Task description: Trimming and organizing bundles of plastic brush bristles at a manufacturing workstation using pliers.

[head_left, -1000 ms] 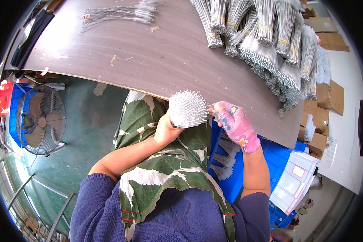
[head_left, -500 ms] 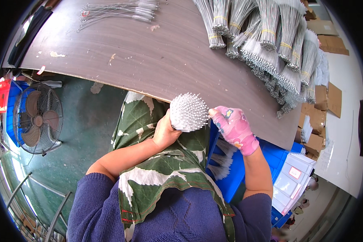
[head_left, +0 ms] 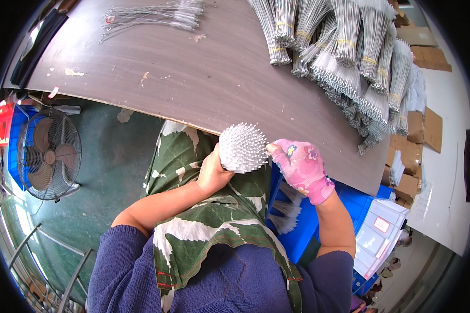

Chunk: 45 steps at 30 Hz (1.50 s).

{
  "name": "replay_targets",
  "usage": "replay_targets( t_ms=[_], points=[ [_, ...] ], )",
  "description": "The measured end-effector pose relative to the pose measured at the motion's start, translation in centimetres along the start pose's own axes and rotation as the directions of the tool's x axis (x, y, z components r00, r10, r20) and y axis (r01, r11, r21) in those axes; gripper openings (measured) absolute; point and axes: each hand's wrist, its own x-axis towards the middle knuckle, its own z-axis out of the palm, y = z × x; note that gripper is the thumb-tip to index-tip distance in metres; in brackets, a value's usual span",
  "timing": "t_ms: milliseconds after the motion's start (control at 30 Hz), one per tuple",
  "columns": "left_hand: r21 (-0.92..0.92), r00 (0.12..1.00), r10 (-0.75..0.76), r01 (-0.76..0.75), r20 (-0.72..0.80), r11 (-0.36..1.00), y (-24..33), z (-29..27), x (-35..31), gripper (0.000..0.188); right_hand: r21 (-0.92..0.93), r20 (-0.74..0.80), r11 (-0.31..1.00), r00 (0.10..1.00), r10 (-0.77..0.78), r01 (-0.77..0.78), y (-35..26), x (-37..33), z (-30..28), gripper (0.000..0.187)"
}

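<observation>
My left hand (head_left: 212,171) is wrapped round a thick bundle of thin wire brushes (head_left: 244,148), holding it upright just off the table's front edge. Their white bristled tips face up in a round cluster, and the lower part of the bundle is hidden. At the cluster's right side is my right hand (head_left: 302,168), in a pink flowered glove with bare fingertips. Its thumb and finger are pinched together close to the outer tips; whatever they pinch is too small to make out.
Many tied bundles of wire brushes (head_left: 350,57) are heaped at the table's (head_left: 193,78) far right. Several loose brushes (head_left: 156,15) lie at the far left. A blue bin (head_left: 303,229) with more brushes stands below right. A floor fan (head_left: 49,155) is at left.
My right hand has turned a little and shifted slightly at the bundle's right side. The bundle in my left hand has dipped very slightly.
</observation>
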Motion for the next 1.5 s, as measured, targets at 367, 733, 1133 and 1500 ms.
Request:
replay_targets(
  t_ms=[367, 733, 1133, 1500],
  points=[
    [-0.025, 1.000, 0.024, -0.025, -0.009, 0.999, 0.0, 0.0, 0.1, 0.048, 0.705, 0.508, 0.519, 0.855, 0.108, -0.484, 2.9, 1.2, 0.9, 0.037],
    [-0.085, 0.999, 0.011, -0.008, 0.043, 0.996, -0.4, 0.0, 0.2, 0.054, 0.780, 0.451, -0.276, 0.811, -0.373, -0.561, 7.7, 0.1, 9.3, 0.048],
    [-0.207, 0.988, -0.024, 0.056, 0.155, 0.977, 0.4, -0.9, 0.5, 0.055, 0.749, -0.102, -0.632, 0.907, -0.408, -0.200, 7.3, -2.8, 9.2, 0.052],
    [-0.284, 0.976, 0.044, 0.020, 0.215, 0.959, 1.4, -1.6, 1.0, 0.043, 0.692, 0.018, 0.671, 0.936, 0.352, -0.266, 9.0, -4.2, 6.9, 0.021]
  ],
)
